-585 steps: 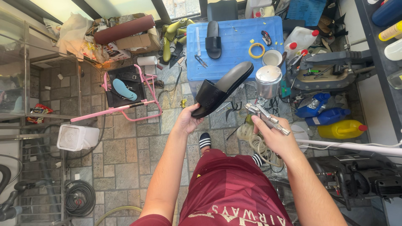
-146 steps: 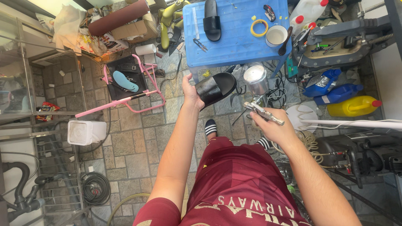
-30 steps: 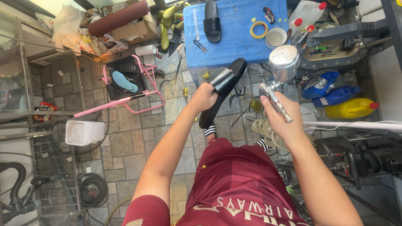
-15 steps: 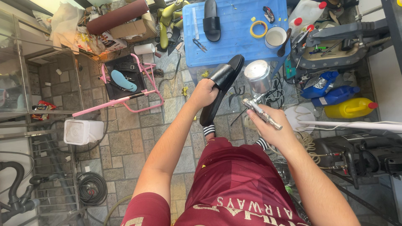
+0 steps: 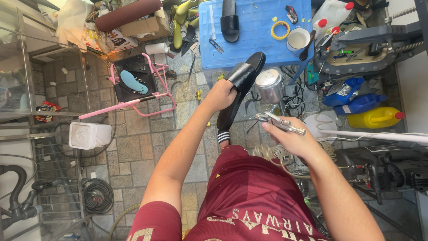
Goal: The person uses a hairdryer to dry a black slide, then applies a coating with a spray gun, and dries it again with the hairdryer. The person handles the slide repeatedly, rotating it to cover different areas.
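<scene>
My left hand (image 5: pixel 219 94) grips a black slide sandal (image 5: pixel 243 87) by its strap, holding it on edge in front of me. My right hand (image 5: pixel 290 136) is closed on a metal spray gun (image 5: pixel 280 123), whose shiny cup (image 5: pixel 269 85) stands just right of the sandal and whose nozzle points at it. A second black sandal (image 5: pixel 229 20) lies on the blue plastic table (image 5: pixel 249 49) beyond.
On the blue table are a yellow tape roll (image 5: pixel 279 30), a white cup (image 5: pixel 298 39) and small tools. A pink frame (image 5: pixel 133 100) holding a blue insole stands at left. Blue and yellow jugs (image 5: pixel 372 118), a white bucket (image 5: pixel 87 135) and coiled hose (image 5: pixel 96 195) lie around.
The spray gun has swung slightly lower and closer to the sandal over the last second; the sandal stays held at the same tilt in my left hand.
</scene>
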